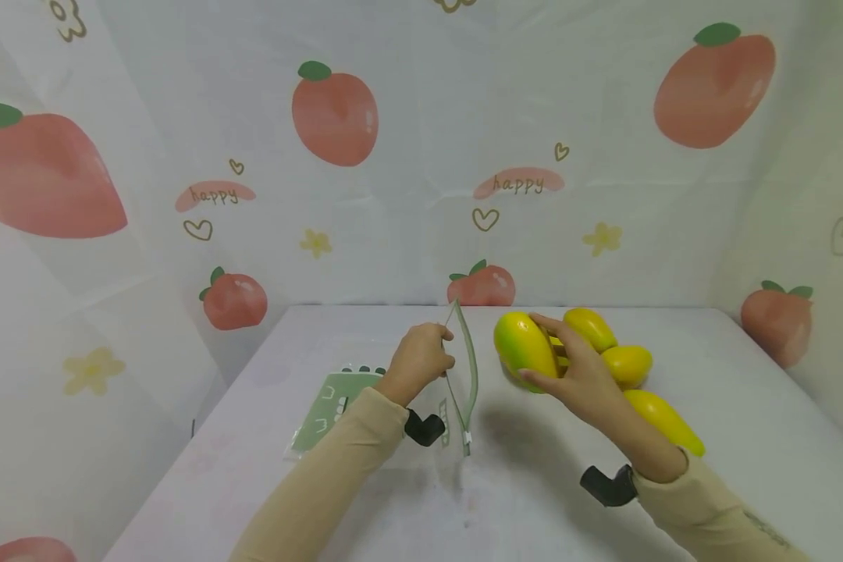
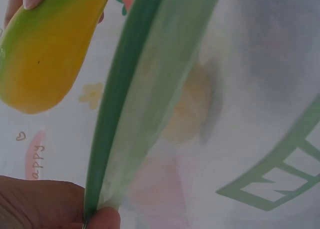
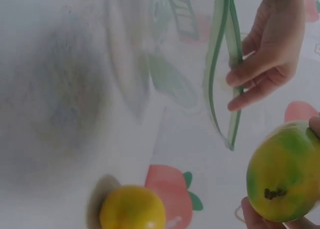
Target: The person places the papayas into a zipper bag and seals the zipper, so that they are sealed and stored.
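My left hand [image 1: 420,361] pinches one edge of a clear zip bag [image 1: 470,367] by its green zipper strip. The bag stands upright with its mouth spread apart, as the right wrist view shows with the two green strips [image 3: 218,64] bowed away from each other. Green lettering [image 2: 270,186] is printed on the clear film. My right hand [image 1: 581,371] grips a yellow-green mango [image 1: 523,347], thumb on the near side and fingers over the far side. This mango is held in the air just right of the bag's mouth.
Several yellow mangoes lie on the white table behind and right of my right hand, among them a far one [image 1: 590,329], a middle one [image 1: 628,365] and a near one [image 1: 663,421]. A flat green bag with a cartoon face [image 1: 323,402] lies left of my left forearm.
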Available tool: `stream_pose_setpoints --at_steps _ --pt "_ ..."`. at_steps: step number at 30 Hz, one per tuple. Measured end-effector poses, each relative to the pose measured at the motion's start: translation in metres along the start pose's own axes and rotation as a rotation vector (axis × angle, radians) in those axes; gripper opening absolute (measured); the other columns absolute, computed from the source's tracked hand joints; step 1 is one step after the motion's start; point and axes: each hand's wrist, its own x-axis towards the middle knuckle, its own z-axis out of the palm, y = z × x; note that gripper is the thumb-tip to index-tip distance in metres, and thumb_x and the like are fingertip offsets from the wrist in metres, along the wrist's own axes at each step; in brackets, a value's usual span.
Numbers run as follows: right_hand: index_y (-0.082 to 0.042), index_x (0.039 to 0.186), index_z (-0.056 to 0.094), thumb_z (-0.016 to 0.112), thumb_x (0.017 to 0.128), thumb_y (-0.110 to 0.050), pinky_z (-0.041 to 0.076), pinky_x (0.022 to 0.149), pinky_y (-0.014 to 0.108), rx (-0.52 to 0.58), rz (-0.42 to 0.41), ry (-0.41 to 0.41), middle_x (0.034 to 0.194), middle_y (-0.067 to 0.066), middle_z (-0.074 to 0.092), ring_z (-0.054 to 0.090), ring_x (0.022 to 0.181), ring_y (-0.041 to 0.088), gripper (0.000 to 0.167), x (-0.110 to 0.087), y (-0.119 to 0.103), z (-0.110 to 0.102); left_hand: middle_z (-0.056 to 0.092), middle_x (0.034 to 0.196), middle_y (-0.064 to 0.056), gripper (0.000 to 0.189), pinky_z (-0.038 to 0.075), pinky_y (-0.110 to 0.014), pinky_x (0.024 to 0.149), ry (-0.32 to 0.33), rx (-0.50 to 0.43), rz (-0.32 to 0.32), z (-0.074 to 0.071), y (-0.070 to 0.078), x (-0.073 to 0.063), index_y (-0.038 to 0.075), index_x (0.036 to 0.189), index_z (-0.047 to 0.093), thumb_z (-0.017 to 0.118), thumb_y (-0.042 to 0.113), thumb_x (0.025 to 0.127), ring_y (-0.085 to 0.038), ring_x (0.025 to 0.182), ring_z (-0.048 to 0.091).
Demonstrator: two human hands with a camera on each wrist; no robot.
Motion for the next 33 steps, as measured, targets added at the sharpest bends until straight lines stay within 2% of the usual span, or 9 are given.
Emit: stream_pose_setpoints --at_steps 7,14,19,23,26,33 --pt "-0.020 0.145 0.040 0.079 0.081 -0.026 0.057 0.078 0.038 0.051 -0.002 -0.009 0.137 0.014 0.050 0.062 0.107 0.035 0.076 0.001 -0.001 0.021 0.066 0.061 0.001 0.042 0.049 -0.026 0.058 0.001 0.002 -0.004 0.001 0.001 0.001 0.005 0.125 0.064 0.067 0.004 0.083 -0.009 0.054 0.063" --pt "-0.013 0.139 0.043 0.079 0.080 -0.020 0.055 0.086 0.046 0.104 -0.056 -0.030 0.138 0.017 0.050 0.062 0.108 0.036 0.070 0.000 0.003 0.039 0.067 0.066 -0.001 0.041 0.052 -0.027 0.061 0.004 -0.002 -0.006 0.001 0.002 0.000 0.005 0.125 0.064 0.070 0.006 0.084 -0.010 0.055 0.062" --pt "-0.011 0.138 0.045 0.080 0.079 -0.019 0.052 0.090 0.046 0.048 -0.073 -0.051 0.141 0.016 0.047 0.059 0.106 0.029 0.069 0.000 0.003 0.046 0.067 0.069 -0.002 0.041 0.052 -0.025 0.060 0.009 -0.003 -0.009 0.000 0.003 0.001 0.005 0.125 0.064 0.069 0.004 0.084 -0.010 0.055 0.063" --pt "-0.012 0.140 0.046 0.080 0.078 -0.016 0.047 0.096 0.050 -0.010 -0.093 -0.068 0.140 0.015 0.048 0.053 0.115 0.029 0.071 0.000 0.002 0.047 0.067 0.070 -0.003 0.041 0.052 -0.024 0.058 0.013 -0.001 -0.011 -0.001 0.003 0.002 0.004 0.124 0.064 0.069 0.003 0.083 -0.010 0.055 0.063" --pt "-0.012 0.141 0.047 0.079 0.078 -0.016 0.045 0.100 0.052 -0.028 -0.105 -0.087 0.139 0.014 0.050 0.050 0.120 0.030 0.071 0.001 0.002 0.047 0.067 0.069 -0.003 0.041 0.051 -0.023 0.056 0.016 -0.002 -0.008 -0.002 0.003 0.002 0.004 0.124 0.064 0.069 0.003 0.083 -0.010 0.054 0.063" --pt "-0.008 0.139 0.048 0.079 0.078 -0.015 0.045 0.100 0.050 -0.029 -0.099 -0.157 0.138 0.010 0.053 0.053 0.118 0.027 0.069 0.005 0.005 0.047 0.066 0.067 -0.002 0.041 0.050 -0.023 0.055 0.021 0.010 0.005 -0.002 0.003 0.002 0.004 0.124 0.064 0.069 0.003 0.083 -0.010 0.054 0.063"
